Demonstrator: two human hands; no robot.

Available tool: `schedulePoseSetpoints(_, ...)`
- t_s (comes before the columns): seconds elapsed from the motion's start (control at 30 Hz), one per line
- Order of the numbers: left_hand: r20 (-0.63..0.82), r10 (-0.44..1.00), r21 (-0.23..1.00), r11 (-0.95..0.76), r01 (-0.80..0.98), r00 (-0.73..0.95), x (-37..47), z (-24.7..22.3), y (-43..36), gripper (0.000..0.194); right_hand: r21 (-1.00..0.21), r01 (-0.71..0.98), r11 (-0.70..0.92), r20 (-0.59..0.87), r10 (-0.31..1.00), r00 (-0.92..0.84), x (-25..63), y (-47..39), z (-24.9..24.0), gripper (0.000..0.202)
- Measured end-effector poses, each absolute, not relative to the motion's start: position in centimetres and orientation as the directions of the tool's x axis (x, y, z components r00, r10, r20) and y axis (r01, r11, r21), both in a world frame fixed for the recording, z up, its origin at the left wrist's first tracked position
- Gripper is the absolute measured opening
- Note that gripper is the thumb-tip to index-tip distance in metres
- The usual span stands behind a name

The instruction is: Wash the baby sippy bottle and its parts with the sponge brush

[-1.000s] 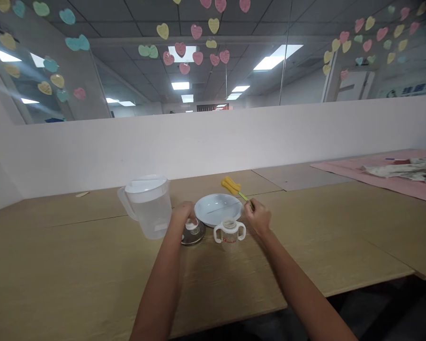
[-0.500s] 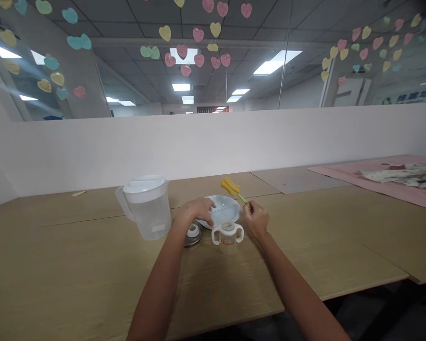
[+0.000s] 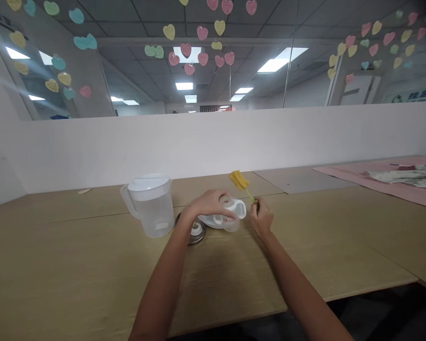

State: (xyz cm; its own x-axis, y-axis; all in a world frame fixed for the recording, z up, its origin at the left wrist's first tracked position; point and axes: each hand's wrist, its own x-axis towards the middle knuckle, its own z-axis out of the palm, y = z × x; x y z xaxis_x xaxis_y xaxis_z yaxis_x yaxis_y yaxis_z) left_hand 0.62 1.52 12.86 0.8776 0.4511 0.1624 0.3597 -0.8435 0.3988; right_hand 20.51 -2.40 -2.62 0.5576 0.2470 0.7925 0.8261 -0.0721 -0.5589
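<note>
1. Head view: the left hand's (image 3: 210,203) fingers grip a clear two-handled bottle (image 3: 231,223) by the white oval bowl (image 3: 210,221); contents unclear.
2. The right hand's (image 3: 262,219) fingers clasp a yellow sponge brush (image 3: 239,180).
3. A lidded translucent pitcher (image 3: 153,210) stands left.

On the table (image 3: 92,284), the pitcher (image 3: 156,215) stands left of the dish (image 3: 201,238), on which the cap (image 3: 196,229) lies. To their right, the two-handled cup (image 3: 230,224) overlaps the bowl (image 3: 210,221) in view. The sponge brush (image 3: 240,181) is behind; the cloth (image 3: 344,174) lies far right.
</note>
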Motion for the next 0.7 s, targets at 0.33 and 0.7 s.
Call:
schedulePoseSetpoints(0.33,0.580,0.546,0.397,-0.837,0.376,0.605,0.0,11.7,5.2,0.062,-0.498,0.861,0.108,0.857,0.214,0.469,19.5,-2.6,-2.6,0.034)
schedulePoseSetpoints(0.7,0.564,0.461,-0.037,-0.814,0.579,0.685,0.7,11.8,4.5,0.037,-0.205,0.974,-0.097,0.943,0.245,0.223,20.1,-2.6,-2.7,0.030)
